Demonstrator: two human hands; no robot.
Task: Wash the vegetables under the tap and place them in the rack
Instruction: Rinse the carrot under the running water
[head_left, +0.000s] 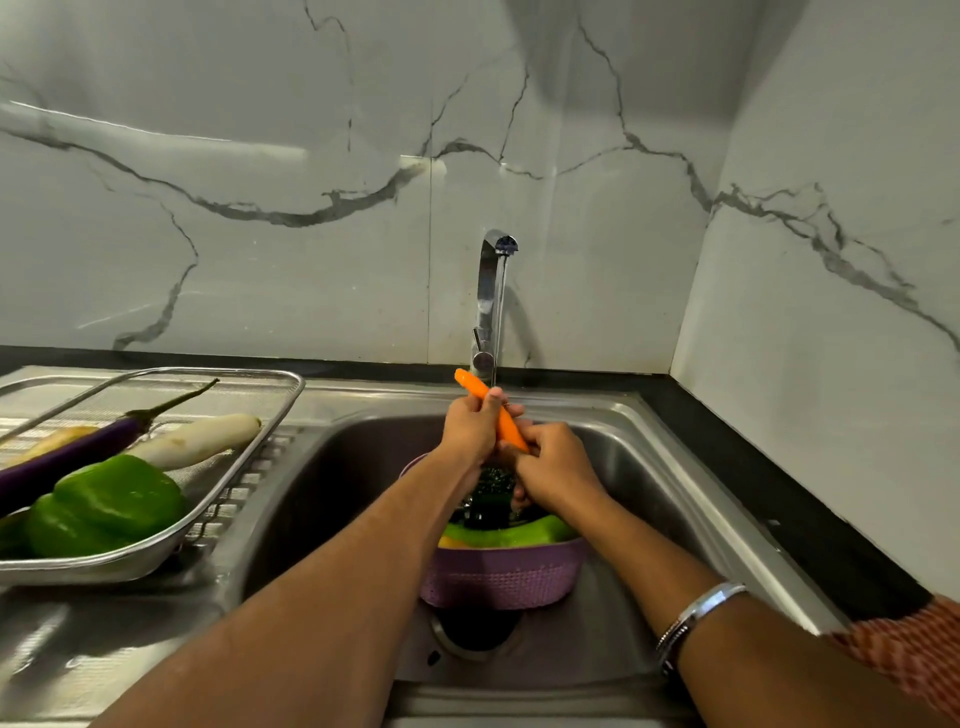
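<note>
The fingers of the left hand (470, 426) curl round the upper half of a carrot (491, 410), thumb laid along it, while the right hand (553, 462) closes its fingers on the lower end. The carrot sits between both hands above the sink (649, 467), right under the tap (491, 301), where a thin stream of water runs down onto it. Its long axis slants: one end points up and to the left, toward the wall, the other down and to the right into the right hand.

Below the hands a purple basket (501, 574) stands in the sink with green vegetables inside. To the left, the metal rack (249, 452) holds an eggplant (78, 452), a white radish (202, 439) and a green pepper (106, 504). A bracelet (696, 618) circles the right wrist.
</note>
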